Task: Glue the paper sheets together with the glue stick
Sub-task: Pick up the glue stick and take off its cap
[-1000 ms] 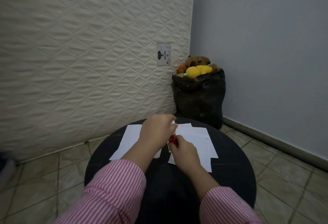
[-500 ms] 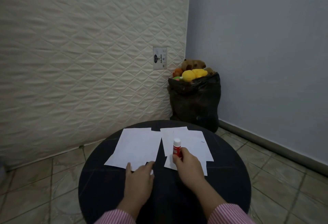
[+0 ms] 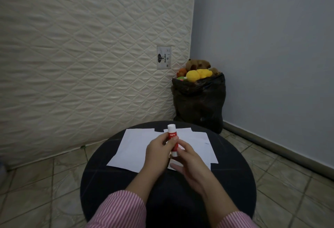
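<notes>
I hold the glue stick (image 3: 172,139) upright above the middle of the round black table (image 3: 101,182), its white cap at 12 o'clock and its white base at 6. My left hand (image 3: 156,152) comes in from 7 o'clock, wrist bent slightly, fingers curled around the red body with the thumb pressed on its label. My right hand (image 3: 189,162) reaches in from 5 o'clock, fingertips pinching the lower end of the stick near the base, while the remaining fingers hang loosely spread toward 9 o'clock. Both striped pink sleeves (image 3: 122,209) sit low at 6 o'clock. Beneath my hands lie the paper sheets (image 3: 132,148), one flat at 10 o'clock, and an overlapping stack at 2 o'clock. Beyond the table, at 1 o'clock, a black bag (image 3: 198,101) of stuffed toys stands beside the mattress (image 3: 81,56).
</notes>
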